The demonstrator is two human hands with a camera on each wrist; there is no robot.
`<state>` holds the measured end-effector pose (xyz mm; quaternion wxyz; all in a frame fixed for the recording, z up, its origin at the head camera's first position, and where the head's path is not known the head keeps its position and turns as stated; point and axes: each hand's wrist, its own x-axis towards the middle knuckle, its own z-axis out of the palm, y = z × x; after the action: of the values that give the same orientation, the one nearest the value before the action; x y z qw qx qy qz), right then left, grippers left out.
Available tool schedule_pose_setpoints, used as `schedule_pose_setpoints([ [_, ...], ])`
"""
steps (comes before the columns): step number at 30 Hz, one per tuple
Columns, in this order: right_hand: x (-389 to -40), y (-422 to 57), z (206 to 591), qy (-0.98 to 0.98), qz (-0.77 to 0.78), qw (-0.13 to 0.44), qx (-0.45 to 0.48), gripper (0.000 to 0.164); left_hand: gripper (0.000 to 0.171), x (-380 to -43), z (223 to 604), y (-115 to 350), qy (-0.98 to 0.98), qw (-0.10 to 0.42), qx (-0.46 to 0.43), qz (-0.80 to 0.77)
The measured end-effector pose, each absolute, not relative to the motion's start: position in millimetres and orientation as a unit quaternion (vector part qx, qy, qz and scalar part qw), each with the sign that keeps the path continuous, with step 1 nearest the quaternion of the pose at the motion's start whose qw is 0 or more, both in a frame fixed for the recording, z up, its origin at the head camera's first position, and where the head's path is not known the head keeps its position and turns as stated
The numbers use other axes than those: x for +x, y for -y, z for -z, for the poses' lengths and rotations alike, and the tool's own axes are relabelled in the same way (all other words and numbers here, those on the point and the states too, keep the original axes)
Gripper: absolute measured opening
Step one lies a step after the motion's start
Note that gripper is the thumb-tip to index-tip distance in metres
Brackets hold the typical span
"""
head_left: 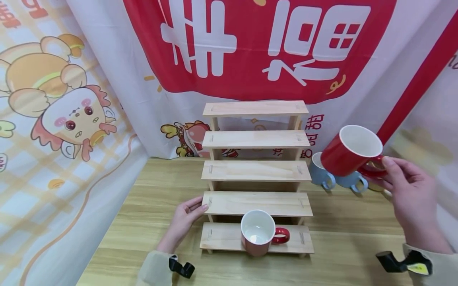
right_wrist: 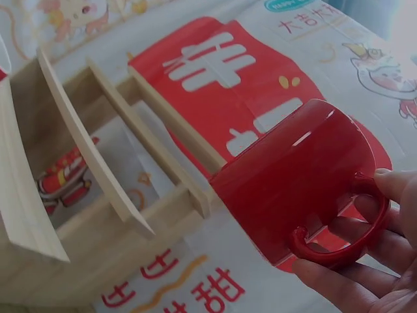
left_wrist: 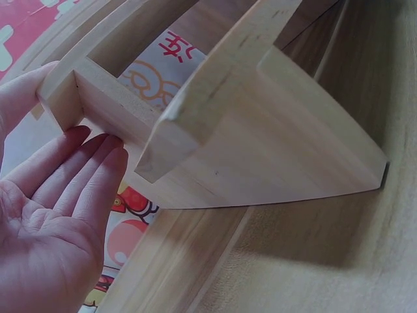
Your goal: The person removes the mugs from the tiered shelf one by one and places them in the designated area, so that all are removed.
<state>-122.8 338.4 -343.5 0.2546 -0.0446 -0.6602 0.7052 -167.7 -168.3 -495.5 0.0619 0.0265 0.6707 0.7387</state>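
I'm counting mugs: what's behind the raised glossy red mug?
Behind the glossy red cylindrical mug, a pale blue mug and a second pale blue mug show partly. The red one hides parts of both; anything fully covered there can't be seen.

"What sort of place do we take this for?"

"A small curtained booth set up around a table, we'd say. We see a back cloth (head_left: pixel 247 85) with a big red panel and large white characters, and a left cloth (head_left: pixel 53 99) printed with a cartoon animal over checks."

"And on our right?"

"Another pale cloth (head_left: pixel 438 107), so we have fabric on three sides of a wood-grain tabletop (head_left: pixel 343 228)."

"Could we call it a home or a shop?"

"We can't tell which room lies beyond. But black devices (head_left: pixel 183 268) strapped at both cuffs, plus a stepped wooden stand (head_left: pixel 255 171) placed centrally, make us think of a recording set."
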Motion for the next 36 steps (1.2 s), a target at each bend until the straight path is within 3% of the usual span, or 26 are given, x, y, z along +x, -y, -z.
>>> schedule_pose_setpoints([
  [11,-125,-371,362,0.719,-0.628,0.261,-0.141,0.045,0.053,-169,495,168,-0.670,0.060,0.025,-0.739],
  [26,-124,-384,426,0.624,-0.741,0.223,-0.108,0.013,0.052,-168,497,168,-0.668,0.059,0.021,-0.741],
  [36,-122,-387,474,0.631,-0.737,0.209,-0.126,0.009,0.052,-169,497,168,-0.667,0.061,0.018,-0.742],
])
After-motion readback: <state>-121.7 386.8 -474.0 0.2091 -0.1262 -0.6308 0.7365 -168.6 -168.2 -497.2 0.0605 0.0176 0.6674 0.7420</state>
